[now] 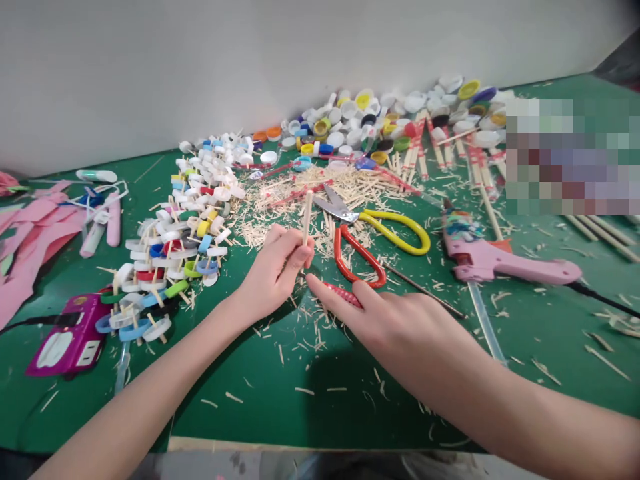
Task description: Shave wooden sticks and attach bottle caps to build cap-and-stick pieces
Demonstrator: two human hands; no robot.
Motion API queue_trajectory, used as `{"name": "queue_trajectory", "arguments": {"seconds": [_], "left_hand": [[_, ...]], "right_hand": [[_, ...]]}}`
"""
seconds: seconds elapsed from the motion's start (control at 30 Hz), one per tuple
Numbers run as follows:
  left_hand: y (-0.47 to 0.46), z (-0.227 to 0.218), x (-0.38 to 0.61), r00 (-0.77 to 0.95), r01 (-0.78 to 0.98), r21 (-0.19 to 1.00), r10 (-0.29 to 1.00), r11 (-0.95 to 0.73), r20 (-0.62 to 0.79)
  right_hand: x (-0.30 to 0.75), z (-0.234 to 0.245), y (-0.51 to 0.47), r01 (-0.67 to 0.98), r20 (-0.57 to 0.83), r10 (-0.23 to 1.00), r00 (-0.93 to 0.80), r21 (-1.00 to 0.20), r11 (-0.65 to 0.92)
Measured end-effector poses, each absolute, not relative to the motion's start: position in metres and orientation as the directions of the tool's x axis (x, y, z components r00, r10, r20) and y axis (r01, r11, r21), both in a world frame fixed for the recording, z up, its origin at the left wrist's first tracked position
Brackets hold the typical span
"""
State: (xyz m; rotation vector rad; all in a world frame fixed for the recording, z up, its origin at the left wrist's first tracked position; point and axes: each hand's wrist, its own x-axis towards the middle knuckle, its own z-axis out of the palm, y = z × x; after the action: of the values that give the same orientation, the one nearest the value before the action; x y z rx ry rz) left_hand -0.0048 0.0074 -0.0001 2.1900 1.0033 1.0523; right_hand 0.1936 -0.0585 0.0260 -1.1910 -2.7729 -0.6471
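My left hand (280, 267) is closed around a thin wooden chopstick (308, 217), its pale end pointing up above the thumb. Just to the right, my right hand (395, 320) grips what looks like a knife with a red ribbed handle (344, 294), the index finger stretched along it. Its blade is hidden near the fingers of my left hand. Behind the hands lie scissors (350, 213) with one yellow and one red handle, partly open. Pale wood shavings (280, 200) are heaped beyond my left hand and scattered beneath both hands.
Bottle caps with stick pieces (175, 253) pile up at left; more loose caps (350, 120) line the wall. A pink glue gun (515, 260) with its cord lies right. At left are a purple power strip (75, 333) and pink strips (45, 233). Red-wrapped sticks (477, 163) lie at the back.
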Motion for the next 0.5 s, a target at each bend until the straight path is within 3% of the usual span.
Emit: {"name": "queue_trajectory", "arguments": {"seconds": [0.4, 0.5], "left_hand": [[0.010, -0.001, -0.004, 0.361, 0.423, 0.721, 0.832, -0.549, 0.422], [0.009, 0.001, -0.005, 0.327, 0.435, 0.721, 0.841, -0.540, 0.432]], "right_hand": [[0.194, 0.027, -0.060, 0.708, 0.186, 0.693, -0.697, 0.332, 0.623], [0.187, 0.031, -0.055, 0.718, 0.095, 0.727, -0.680, 0.287, 0.634]]}}
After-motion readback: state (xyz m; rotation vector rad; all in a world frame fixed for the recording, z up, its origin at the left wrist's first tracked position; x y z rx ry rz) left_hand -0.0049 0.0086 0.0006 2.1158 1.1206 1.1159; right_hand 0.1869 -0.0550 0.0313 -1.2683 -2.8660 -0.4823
